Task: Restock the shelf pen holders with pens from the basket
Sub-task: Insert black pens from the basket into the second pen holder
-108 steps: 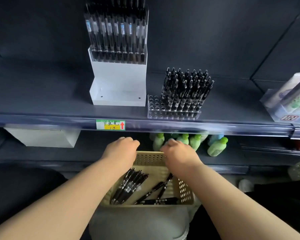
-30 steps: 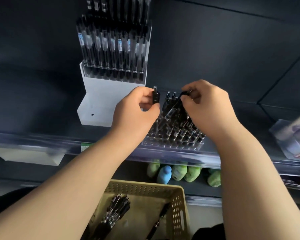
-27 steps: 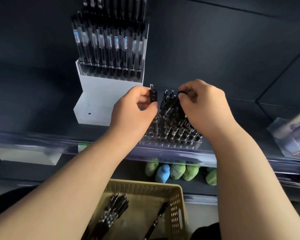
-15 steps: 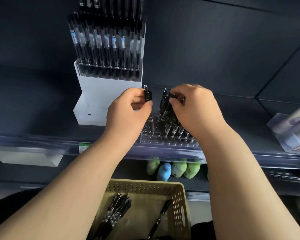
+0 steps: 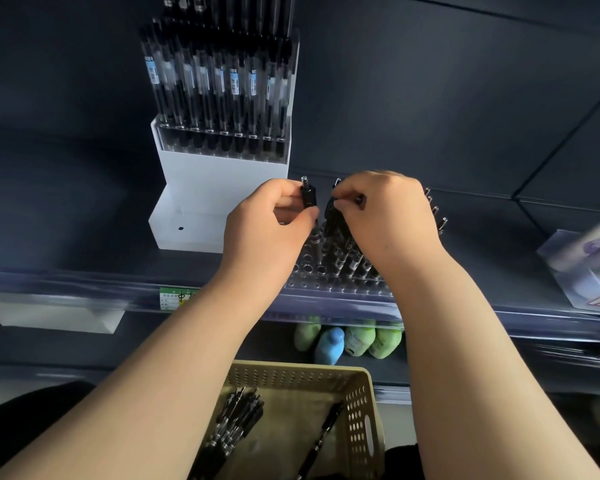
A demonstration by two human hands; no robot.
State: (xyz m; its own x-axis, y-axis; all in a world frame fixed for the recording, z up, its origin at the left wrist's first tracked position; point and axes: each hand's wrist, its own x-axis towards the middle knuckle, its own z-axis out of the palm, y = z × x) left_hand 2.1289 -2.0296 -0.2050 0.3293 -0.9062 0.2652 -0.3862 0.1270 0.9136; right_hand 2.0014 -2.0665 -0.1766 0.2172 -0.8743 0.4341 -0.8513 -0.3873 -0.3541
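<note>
Your left hand (image 5: 267, 230) pinches one black pen (image 5: 308, 195) upright by its top, likely to sink it tip-first. Your right hand (image 5: 385, 220) clamps a small pen bunch (image 5: 336, 218) just above the clear perforated holder (image 5: 333, 289). Below, spare pens (image 5: 236, 420) lie in the beige basket (image 5: 359, 410).

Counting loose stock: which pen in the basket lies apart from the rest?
The single pen by the right wall of the basket, lying alone; the other pens are bunched at the left.
</note>
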